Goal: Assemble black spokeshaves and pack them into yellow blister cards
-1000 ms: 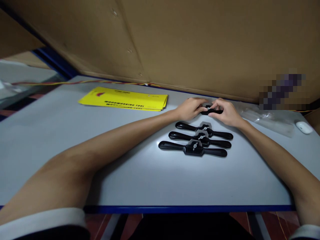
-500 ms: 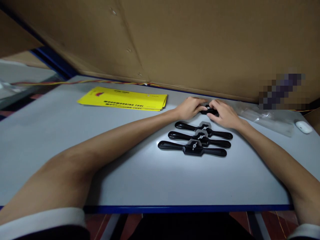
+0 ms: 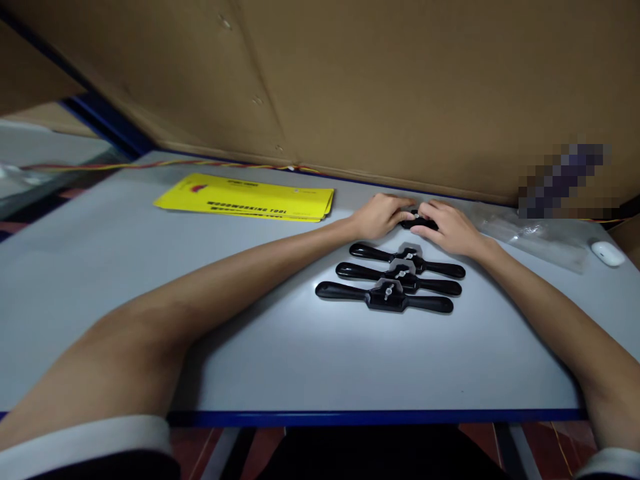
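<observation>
Near the back of the table, my left hand [image 3: 383,215] and my right hand [image 3: 446,223] are both closed on one black spokeshave [image 3: 419,223]. Its middle shows between my fingers, while its handles are hidden under the hands. Three more spokeshaves lie in a row just nearer to me, handles pointing left and right: a far one [image 3: 373,252], a middle one [image 3: 360,271] and a near one [image 3: 345,291]. Each has a grey blade plate and a small silver screw at its centre.
A stack of yellow printed cards [image 3: 250,197] lies at the back left. Clear plastic bags [image 3: 530,233] are to the right of my right hand, with a white earbud-like case [image 3: 607,253] beyond. A brown board [image 3: 400,93] stands behind the grey table [image 3: 320,367]. Twisted wires run along its back edge.
My right hand has shifted very slightly on the spokeshave, its thumb moving a little. The other spokeshaves and the cards lie as before.
</observation>
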{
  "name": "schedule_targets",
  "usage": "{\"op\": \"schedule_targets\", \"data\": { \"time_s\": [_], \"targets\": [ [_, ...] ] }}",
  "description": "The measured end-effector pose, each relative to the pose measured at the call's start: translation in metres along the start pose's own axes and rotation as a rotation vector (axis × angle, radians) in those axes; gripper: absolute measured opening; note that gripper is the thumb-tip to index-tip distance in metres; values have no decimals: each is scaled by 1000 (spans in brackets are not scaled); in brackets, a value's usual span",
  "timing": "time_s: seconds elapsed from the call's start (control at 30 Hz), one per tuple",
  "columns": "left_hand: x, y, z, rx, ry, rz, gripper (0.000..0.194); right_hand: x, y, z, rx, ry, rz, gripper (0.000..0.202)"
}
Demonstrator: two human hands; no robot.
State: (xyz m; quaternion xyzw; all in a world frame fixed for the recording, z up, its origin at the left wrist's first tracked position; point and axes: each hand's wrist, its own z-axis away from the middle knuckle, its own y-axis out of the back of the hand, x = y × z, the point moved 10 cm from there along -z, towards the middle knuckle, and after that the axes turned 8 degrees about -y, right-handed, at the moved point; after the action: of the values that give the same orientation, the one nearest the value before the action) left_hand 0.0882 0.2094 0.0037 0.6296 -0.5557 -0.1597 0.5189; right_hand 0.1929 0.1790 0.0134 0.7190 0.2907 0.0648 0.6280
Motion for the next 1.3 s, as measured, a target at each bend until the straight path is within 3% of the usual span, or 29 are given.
{"op": "schedule_targets", "data": {
  "time_s": [0.17, 0.33, 0.67, 0.93, 1.3],
  "targets": [
    [1, 2, 0, 22, 0, 28, 49, -2, -1, 1, -1, 12, -21, 27],
    [-6, 5, 3, 28, 106, 65, 55, 3, 4, 2, 66, -46, -61, 20],
    [-8, 2, 3, -14, 133, 80, 46, 8, 9, 1, 90, -56, -217, 15],
    [-14, -5, -3, -81, 135, 176, 32, 9, 8, -3, 13, 6, -400, 12],
    [-15, -2, -7, -103, 148, 281, 23, 2, 11, -1, 54, 36, -340, 11]
  ]
}}
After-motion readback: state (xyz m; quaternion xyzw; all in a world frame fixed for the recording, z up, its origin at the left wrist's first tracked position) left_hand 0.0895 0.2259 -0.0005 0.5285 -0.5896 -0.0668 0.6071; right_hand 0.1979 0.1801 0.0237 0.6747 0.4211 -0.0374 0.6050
